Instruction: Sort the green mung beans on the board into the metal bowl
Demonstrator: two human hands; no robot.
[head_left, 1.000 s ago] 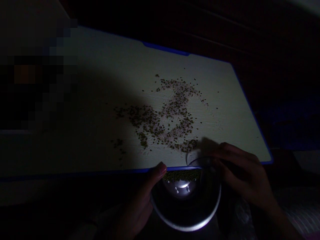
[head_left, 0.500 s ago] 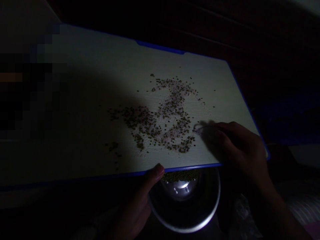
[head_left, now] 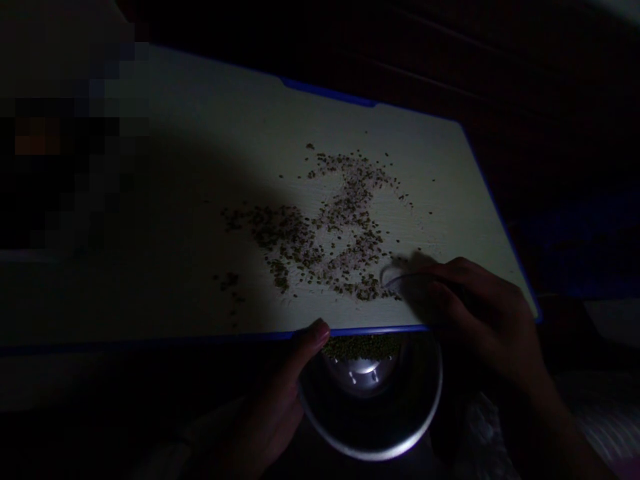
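Note:
Green mung beans mixed with pale rice-like grains (head_left: 350, 207) lie scattered on a white tabletop (head_left: 430, 153) with blue edging. My right hand (head_left: 485, 307), at the right, pinches a thin spoon (head_left: 407, 277), its tip at the lower right of the grains. My left hand (head_left: 280, 400) is at the near edge, its thumb over the blue edging and its curled fingers against the left side of a steel bowl (head_left: 400, 445). More green beans (head_left: 363, 348) lie inside the bowl, partly hidden under the tabletop edge. The left fingertips are hidden.
The scene is dim, and a shadow covers the tabletop's left half. A small cluster of beans (head_left: 230, 283) sits apart at the left. Blurred blocks hide the far left. Something blue (head_left: 580, 247) lies beyond the right edge, and striped cloth (head_left: 610, 417) is at lower right.
My right hand has drawn the spoon slightly left and nearer the front edge, against the lower grains. My left hand stays at the bowl. The view has shifted a little.

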